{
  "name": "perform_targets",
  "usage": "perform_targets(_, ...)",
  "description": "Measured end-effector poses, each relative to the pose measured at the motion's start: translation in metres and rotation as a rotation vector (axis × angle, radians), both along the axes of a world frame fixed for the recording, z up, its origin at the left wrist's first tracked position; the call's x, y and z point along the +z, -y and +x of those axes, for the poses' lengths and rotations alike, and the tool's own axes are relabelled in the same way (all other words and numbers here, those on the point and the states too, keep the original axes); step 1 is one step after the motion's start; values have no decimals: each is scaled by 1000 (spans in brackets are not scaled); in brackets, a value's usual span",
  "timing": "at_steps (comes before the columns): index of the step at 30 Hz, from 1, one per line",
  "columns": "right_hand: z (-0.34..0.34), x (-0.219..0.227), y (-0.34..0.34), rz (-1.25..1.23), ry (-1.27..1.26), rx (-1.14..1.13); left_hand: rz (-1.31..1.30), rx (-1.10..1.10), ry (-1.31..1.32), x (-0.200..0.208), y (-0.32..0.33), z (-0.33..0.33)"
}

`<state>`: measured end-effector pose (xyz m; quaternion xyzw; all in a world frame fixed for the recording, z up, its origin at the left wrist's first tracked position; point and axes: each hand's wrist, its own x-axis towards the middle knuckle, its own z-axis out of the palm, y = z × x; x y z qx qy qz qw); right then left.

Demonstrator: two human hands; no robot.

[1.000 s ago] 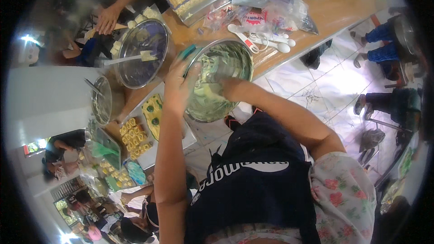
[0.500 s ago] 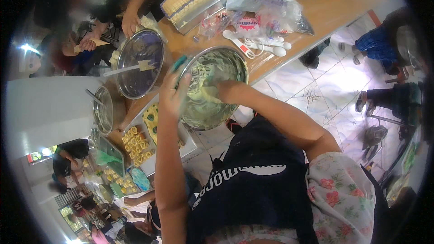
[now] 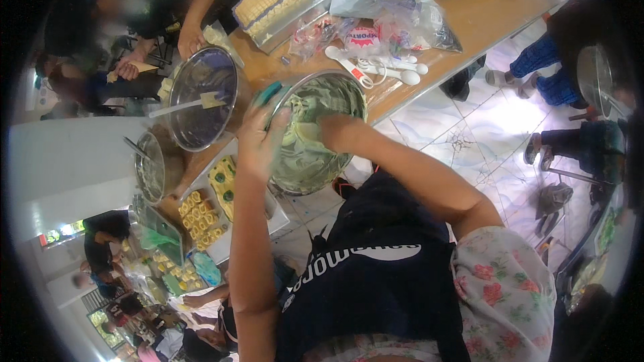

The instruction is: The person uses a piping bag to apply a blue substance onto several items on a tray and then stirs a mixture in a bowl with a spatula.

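A metal mixing bowl [image 3: 363,91], tilted toward me, has pale greenish cream [image 3: 302,164] smeared over its inside. My left hand [image 3: 258,134] grips its left rim, blurred at the fingertips. A teal object [image 3: 268,92] shows at that hand's upper edge; its kind is unclear. My right hand [image 3: 341,133] reaches down into the bowl with closed fingers, partly hidden. A pale yellowish piece [image 3: 302,135], perhaps a scraper, sticks out from it against the cream. White measuring spoons [image 3: 396,70] lie on the table just beyond the bowl.
Left of the bowl stand a purple-smeared bowl [image 3: 176,114] with a spatula [image 3: 211,99] across it and another metal bowl [image 3: 139,174]. Decorated cakes [image 3: 199,221] sit on a board nearby. A frosted cake [image 3: 275,3] and plastic bags [image 3: 402,17] lie farther back. Another person's hand [image 3: 191,40] touches the purple bowl's rim.
My right hand stays in the bowl while the cream inside has shifted, with more of it showing in folds. The view has slid slightly; my left hand keeps its place on the rim.
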<state>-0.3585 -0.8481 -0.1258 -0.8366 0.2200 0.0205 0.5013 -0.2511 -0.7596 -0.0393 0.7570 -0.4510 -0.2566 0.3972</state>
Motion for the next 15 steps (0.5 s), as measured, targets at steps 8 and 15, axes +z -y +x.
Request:
perform_targets(8,8,39,1,-56,116,120,8,-8,46,-7,3,3)
perform_targets(15,-20,-49,14,-96,116,-82,71,89,-54,-1,4,14)
